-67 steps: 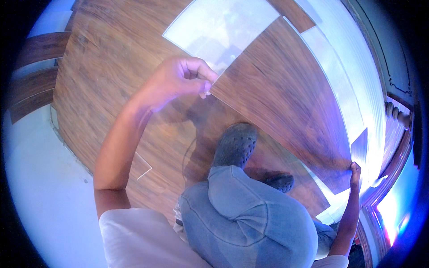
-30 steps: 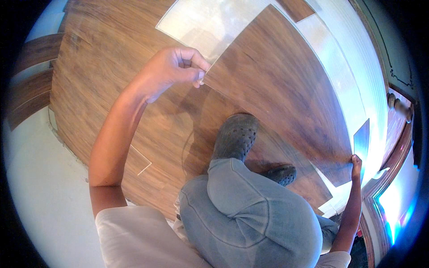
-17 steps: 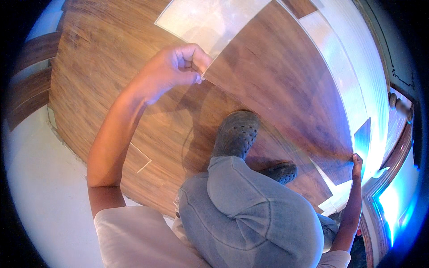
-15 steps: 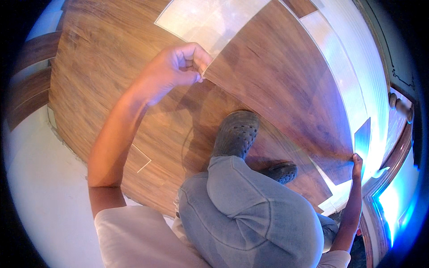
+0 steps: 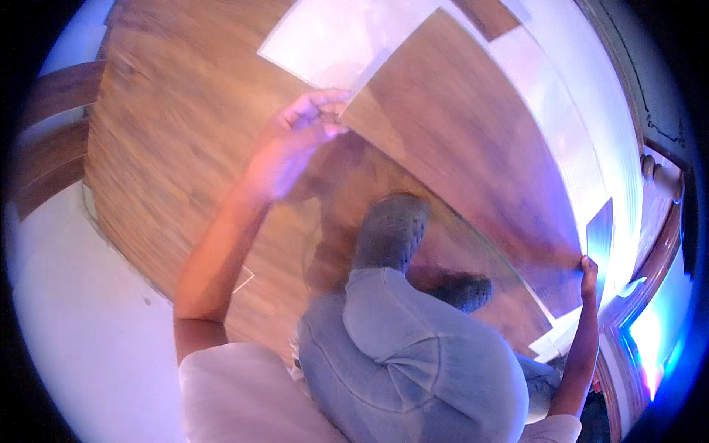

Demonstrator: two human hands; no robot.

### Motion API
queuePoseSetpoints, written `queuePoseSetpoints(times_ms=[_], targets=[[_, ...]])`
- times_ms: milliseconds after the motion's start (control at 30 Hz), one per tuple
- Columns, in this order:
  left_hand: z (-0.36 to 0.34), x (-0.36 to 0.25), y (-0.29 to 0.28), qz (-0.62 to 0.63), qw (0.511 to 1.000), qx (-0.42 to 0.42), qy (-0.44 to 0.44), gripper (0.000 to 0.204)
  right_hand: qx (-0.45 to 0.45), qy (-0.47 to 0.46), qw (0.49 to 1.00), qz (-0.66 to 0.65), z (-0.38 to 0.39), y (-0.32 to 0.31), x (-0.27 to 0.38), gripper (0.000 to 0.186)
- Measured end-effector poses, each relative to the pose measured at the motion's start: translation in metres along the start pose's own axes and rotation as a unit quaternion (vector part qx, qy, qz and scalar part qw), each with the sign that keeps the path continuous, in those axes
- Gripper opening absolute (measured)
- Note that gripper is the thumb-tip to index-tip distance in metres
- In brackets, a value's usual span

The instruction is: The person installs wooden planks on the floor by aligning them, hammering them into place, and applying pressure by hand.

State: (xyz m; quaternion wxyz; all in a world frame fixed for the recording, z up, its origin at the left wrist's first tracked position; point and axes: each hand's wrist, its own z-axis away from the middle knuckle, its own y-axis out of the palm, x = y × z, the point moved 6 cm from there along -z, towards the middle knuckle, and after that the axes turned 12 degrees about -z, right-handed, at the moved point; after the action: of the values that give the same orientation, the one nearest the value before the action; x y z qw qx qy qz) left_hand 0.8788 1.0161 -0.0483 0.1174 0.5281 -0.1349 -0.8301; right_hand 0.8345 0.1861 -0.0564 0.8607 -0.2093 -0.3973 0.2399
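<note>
A wide brown wood-look floor plank (image 5: 473, 140) slants from the upper middle to the right, with both my hands at it. My left hand (image 5: 306, 133), slightly blurred, has its fingertips closed on the plank's left end near the corner. Far to the right, my right hand (image 5: 588, 275) grips the plank's other end. The plank's near edge runs alongside the laid wood-look floor (image 5: 177, 133); whether the two touch along their whole length I cannot tell.
My dark perforated clogs (image 5: 395, 229) stand on the laid planks, close to the plank's near edge. Pale bare underlay (image 5: 332, 44) shows beyond my left hand. Short plank pieces (image 5: 487, 18) lie farther off. More planks (image 5: 55, 100) are at the far left, and bright light falls at the right.
My left forearm has swung to the right, and the left hand sits slightly lower. The plank has tilted a little, its near edge now closer along the laid floor. My right hand has barely moved.
</note>
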Motion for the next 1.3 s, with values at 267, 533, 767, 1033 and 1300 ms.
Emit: queuePoseSetpoints(times_ms=[267, 533, 767, 1033, 1300], targets=[[-0.011, 0.110, 0.026, 0.228, 0.964, -0.124, -0.058, 0.036, -0.034, -0.041, 0.998, -0.026, -0.002, 0.072, 0.066, 0.051], [-0.057, 0.118, -0.037, -0.026, 0.963, -0.242, -0.119, 0.034, -0.075, -0.081, 0.991, 0.075, -0.011, 0.138, 0.128, 0.058], [-0.071, 0.090, -0.043, -0.017, 0.972, -0.216, -0.091, 0.037, -0.086, -0.055, 0.985, 0.138, -0.016, 0.159, 0.153, 0.064], [-0.080, 0.116, -0.067, -0.029, 0.966, -0.237, -0.103, 0.035, -0.089, -0.038, 0.976, 0.194, -0.020, 0.170, 0.155, 0.072], [-0.081, 0.110, -0.065, -0.004, 0.976, -0.201, -0.079, 0.031, -0.083, -0.029, 0.977, 0.196, -0.023, 0.169, 0.145, 0.077]])
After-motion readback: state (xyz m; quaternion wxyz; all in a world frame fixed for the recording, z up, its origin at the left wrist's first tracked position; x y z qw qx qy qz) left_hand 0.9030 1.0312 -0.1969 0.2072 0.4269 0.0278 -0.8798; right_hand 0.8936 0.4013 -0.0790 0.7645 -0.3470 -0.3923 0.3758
